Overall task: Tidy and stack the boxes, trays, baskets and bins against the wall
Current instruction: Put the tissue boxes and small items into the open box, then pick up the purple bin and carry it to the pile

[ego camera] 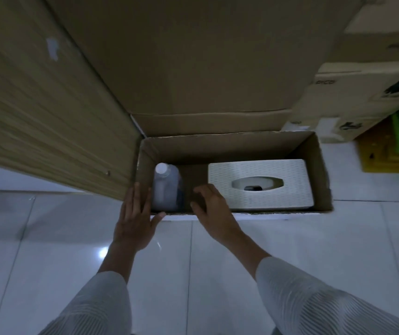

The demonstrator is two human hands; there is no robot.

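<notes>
Left hand (136, 220) lies flat, fingers spread, on the box's (320, 170) near-left corner; right hand (209, 205) grips its near edge beside a bottle (165, 187).

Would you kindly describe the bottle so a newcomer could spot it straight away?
Find the open cardboard box on the tiled floor. At its left end, by the left hand, stands a bottle. Unlike the flat patterned tissue box beside it, it is upright with a white cap.

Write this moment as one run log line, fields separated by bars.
open cardboard box on floor | inside: bottle, tissue box | left hand flat on box corner | right hand over near rim
</notes>
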